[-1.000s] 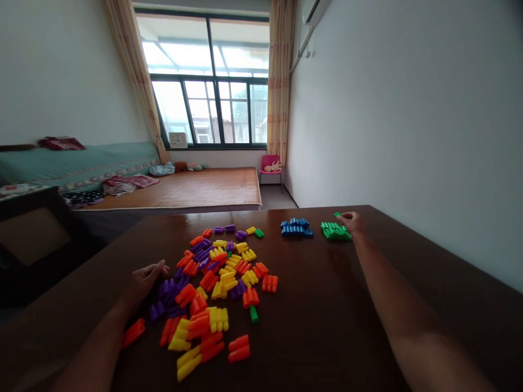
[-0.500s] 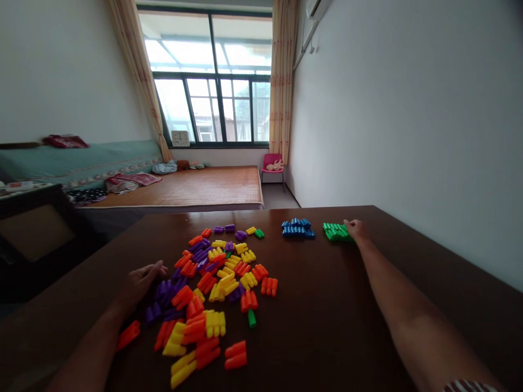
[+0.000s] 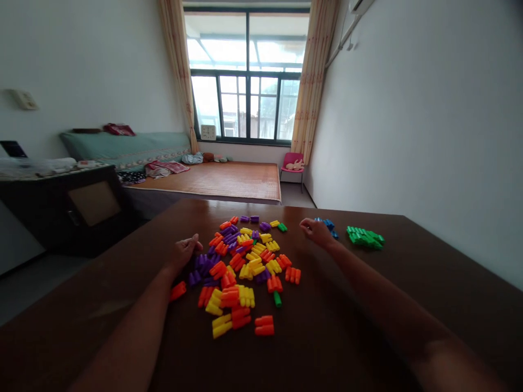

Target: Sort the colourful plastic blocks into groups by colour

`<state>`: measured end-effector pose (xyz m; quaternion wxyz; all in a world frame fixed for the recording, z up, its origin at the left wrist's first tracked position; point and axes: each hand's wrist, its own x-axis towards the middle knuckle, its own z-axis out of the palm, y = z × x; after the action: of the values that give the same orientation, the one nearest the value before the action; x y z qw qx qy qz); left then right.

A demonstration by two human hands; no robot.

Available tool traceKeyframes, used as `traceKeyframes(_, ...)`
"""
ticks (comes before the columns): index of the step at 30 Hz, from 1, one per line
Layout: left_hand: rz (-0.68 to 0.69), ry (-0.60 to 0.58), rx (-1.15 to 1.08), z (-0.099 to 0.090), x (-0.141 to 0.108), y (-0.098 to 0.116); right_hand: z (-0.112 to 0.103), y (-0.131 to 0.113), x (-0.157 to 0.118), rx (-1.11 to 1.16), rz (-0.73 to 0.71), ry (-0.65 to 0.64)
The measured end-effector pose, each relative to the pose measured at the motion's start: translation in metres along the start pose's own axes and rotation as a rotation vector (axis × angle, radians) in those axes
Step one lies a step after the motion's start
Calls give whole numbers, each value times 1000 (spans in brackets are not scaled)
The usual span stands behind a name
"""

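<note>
A mixed spread of orange, yellow, purple and a few green plastic pieces (image 3: 255,265) lies on the dark table. My left hand (image 3: 187,251) rests at the left edge of this spread beside the purple pieces (image 3: 207,263), its fingers loosely curled and partly hidden. My right hand (image 3: 314,230) is between the spread and the blue pieces (image 3: 329,226), partly covering the blue group; its fingers are bent together and nothing can be made out in them. Farther right sits a stack of green pieces (image 3: 365,238). One green piece (image 3: 282,227) lies left of my right hand.
The brown table (image 3: 327,348) has its far edge before a bed (image 3: 241,177). A dark cabinet (image 3: 57,201) stands at the left, a pink chair (image 3: 293,161) behind the table, and a white wall (image 3: 417,130) at the right.
My right hand has moved left from the green stack, past the blue pieces, towards the mixed spread. The camera view has turned left. My left hand remains beside the purple pieces.
</note>
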<state>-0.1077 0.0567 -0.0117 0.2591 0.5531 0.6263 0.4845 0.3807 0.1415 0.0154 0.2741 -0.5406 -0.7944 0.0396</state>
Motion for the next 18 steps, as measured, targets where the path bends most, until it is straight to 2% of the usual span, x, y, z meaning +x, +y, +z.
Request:
traceKeyframes(2, 29, -10, -73, 0, 1, -3, 27, -30, 14, -27, -1, -77)
traceKeyframes(4, 65, -38, -89, 1, 2, -4, 49, -50, 27, -82, 70, -84)
traceKeyframes(8, 70, -80, -71, 2, 3, -5, 72, -63, 48, -164, 215, -85)
traceKeyframes(13, 61, -83, -60, 4, 6, -9, 71, -61, 47, -164, 203, -120)
traceKeyframes(18, 40, -88, -50, 2, 8, -8, 44, -43, 23, -136, 137, -139)
